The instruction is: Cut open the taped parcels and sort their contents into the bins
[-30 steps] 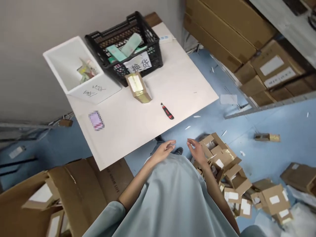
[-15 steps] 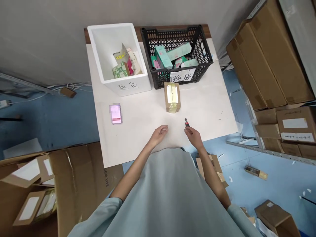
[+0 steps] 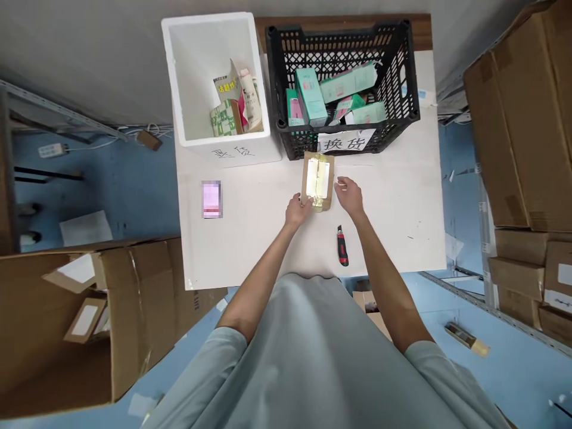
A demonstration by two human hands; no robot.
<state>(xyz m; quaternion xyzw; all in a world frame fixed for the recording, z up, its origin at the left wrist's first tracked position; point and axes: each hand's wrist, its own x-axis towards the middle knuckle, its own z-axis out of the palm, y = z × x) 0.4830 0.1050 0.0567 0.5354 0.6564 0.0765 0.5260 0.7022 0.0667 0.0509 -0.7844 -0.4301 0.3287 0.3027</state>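
Note:
A small taped cardboard box [image 3: 318,179] with a white label on top rests on the white-covered table, just before the black crate. My left hand [image 3: 298,210] grips its near left corner, thumb on top and fingers at the side. Beside the box's right edge is my right hand [image 3: 350,196], fingers loosely bent and apart, holding nothing; whether a fingertip touches the box I cannot tell. A red and black utility knife [image 3: 342,247] lies on the table below my right hand, its tip pointing away from me.
A white foam bin [image 3: 223,143] with several packets stands at the back left. The black plastic crate [image 3: 295,140] holds several green boxes. A blurred pink item [image 3: 211,199] lies on the table's left [image 3: 196,250]. Large cartons [image 3: 147,310] flank the table.
My right hand has let go of the utility knife, now lying on the table, and moved up to the box's right side. My left hand has reached forward and taken the box's near corner.

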